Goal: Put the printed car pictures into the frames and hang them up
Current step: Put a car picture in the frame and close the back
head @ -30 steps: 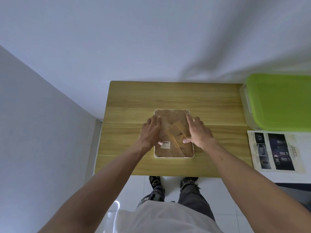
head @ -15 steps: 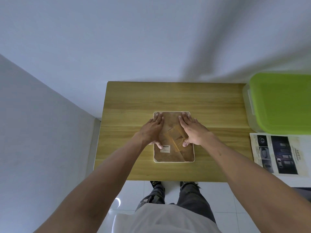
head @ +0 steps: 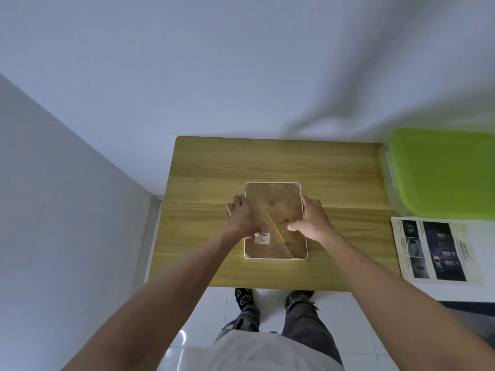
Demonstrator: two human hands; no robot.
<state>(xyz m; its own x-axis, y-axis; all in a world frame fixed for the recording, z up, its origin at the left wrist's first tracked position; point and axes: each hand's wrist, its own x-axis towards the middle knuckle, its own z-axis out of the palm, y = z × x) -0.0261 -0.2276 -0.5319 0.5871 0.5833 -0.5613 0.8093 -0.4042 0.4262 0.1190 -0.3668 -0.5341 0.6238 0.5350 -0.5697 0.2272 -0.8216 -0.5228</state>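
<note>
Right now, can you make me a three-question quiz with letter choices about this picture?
1. Where is the printed car picture sheet?
A. right of the wooden table
B. inside the frame
C. on the floor

2. What colour is the plastic box's lid?
A. red
B. green
C. blue

3. How does the white-rimmed picture frame lie?
A. hanging on the wall
B. standing upright
C. flat, brown back facing up

Answers: 1 A, the sheet lies past the table's right edge. 2 B, the lid is bright green. 3 C, the left hand and right hand rest on its backing.
</note>
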